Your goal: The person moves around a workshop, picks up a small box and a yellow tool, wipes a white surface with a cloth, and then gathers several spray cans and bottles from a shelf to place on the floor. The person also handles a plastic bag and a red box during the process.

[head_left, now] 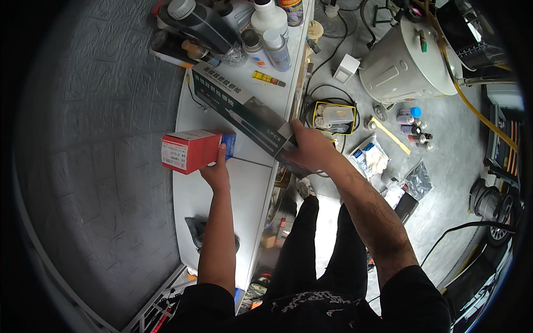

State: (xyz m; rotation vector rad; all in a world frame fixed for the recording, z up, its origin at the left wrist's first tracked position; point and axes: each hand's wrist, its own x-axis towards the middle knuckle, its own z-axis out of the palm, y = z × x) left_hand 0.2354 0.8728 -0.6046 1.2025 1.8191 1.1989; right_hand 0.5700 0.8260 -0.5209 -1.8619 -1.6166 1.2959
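My left hand (216,173) is closed on a red cardboard box (202,152) with a white label, held over the white worktop (247,188). A small blue box (229,145) shows just beyond its fingers; whether the hand touches it I cannot tell. To the right, my right hand (308,149) grips the near end of a long dark green box (239,114) with pale printing. This long box slants from the far left toward me, above the worktop. Behind its far end stand several bottles and cans, among them a white bottle (270,21). A yellow tube (268,79) lies beside them.
A dark padded wall (105,122) borders the worktop on the left. On the floor at right are a large white drum (402,61), a yellow bin (335,117), several spray cans (413,129), a yellow-handled tool (391,135), bags (417,180) and loose cables.
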